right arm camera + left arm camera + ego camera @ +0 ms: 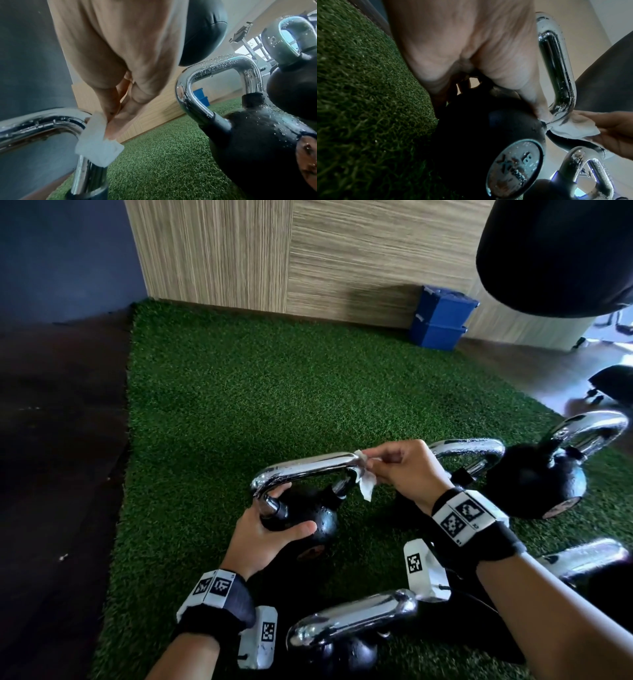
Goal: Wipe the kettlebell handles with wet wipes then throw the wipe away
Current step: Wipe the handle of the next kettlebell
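handle (308,470): glossy chrome metal, beaded wet | kettlebell body (308,517): matt black | turf (239,392): rough green | wall (274,251): wood-grain

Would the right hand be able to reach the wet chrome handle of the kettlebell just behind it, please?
Probably yes. The right hand, pinching the white wet wipe, sits right beside that droplet-covered chrome handle, with nothing visible between them; it need only shift over from the handle it wipes now.

Both forearms are bare, no sleeves. The left hand (263,529) has a black wristband just behind it, ringed with white blocks printed with black square codes. Behind the right hand (407,470), the same: black strap, white coded tags, a white block beneath.
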